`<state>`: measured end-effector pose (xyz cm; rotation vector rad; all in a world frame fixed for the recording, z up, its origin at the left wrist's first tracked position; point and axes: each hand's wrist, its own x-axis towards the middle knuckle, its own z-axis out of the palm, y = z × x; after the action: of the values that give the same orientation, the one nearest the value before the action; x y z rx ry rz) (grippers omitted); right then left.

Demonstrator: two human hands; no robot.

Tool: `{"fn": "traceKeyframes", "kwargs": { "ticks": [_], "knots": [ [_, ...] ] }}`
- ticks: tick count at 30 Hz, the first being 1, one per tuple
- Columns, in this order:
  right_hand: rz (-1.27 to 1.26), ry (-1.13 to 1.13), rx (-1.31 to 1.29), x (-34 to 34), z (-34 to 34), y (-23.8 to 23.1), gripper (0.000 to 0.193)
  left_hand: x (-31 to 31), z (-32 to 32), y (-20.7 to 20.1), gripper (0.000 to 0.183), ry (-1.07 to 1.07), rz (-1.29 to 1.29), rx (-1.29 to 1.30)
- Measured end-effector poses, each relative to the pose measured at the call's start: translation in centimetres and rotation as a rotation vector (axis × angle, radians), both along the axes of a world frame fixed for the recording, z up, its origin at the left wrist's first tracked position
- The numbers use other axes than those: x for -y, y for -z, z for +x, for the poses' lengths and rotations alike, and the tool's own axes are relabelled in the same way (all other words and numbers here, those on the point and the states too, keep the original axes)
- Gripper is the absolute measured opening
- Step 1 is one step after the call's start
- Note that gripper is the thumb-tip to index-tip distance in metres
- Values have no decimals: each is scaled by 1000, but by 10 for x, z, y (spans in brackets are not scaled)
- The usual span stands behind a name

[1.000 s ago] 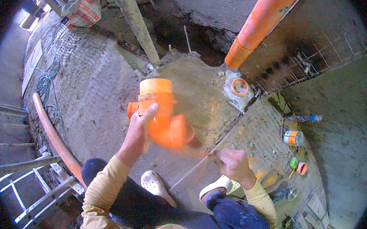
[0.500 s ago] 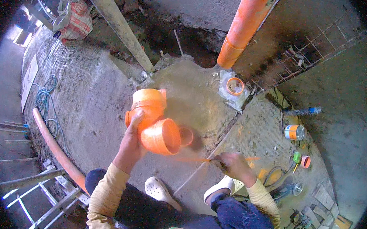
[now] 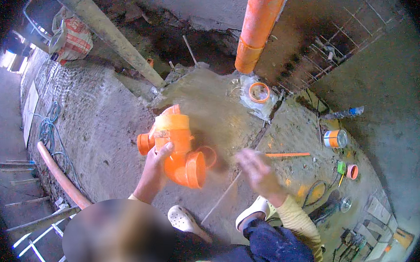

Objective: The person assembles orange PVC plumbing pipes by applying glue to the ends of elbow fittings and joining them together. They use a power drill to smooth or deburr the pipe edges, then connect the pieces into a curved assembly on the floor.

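My left hand [image 3: 155, 168] grips an orange plastic pipe fitting [image 3: 174, 141], thumb on its near side. This branched fitting has several round sockets, one of them facing right, and I hold it above the concrete floor. To the right of it, my right hand [image 3: 260, 173] is smeared by motion, with its fingers loosely stretched out. Nothing shows in those fingers. Just past them is a thin orange strip [image 3: 288, 154], sharply seen and apart from the fingertips. A blurred oval covers my left forearm.
An orange pipe [image 3: 256, 30] stands at the far right, near an open pipe end [image 3: 259, 93] in the floor. A grey post [image 3: 111, 38] slants down by a dug trench [image 3: 179, 40]. At right are a can [image 3: 335, 139] and scattered tools; a ladder [image 3: 38, 255] lies lower left.
The fitting has turned in my left hand, so a side socket now points left. My right hand has let go of the orange strip and moved up; the strip now shows farther right.
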<state>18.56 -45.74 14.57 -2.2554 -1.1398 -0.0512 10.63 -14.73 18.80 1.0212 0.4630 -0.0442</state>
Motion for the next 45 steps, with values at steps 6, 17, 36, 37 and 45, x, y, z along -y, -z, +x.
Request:
{"fn": "traceKeyframes", "kwargs": {
  "ticks": [6,17,36,37,45],
  "knots": [
    [198,-281,112,-61,-7,-34,45,9,-4,9,59,30,-10,-113],
    [300,80,-950,-62,-5,-8,31,17,-14,14,62,152,79,-50],
    [145,330,-752,-16,-32,60,48,31,-54,57,84,476,991,-369],
    [152,295,-663,-19,-28,56,51,30,-55,57,85,543,1065,-348],
    [-55,-213,-760,-24,-10,29,81,37,-72,63,72,881,1321,221]
  ]
}}
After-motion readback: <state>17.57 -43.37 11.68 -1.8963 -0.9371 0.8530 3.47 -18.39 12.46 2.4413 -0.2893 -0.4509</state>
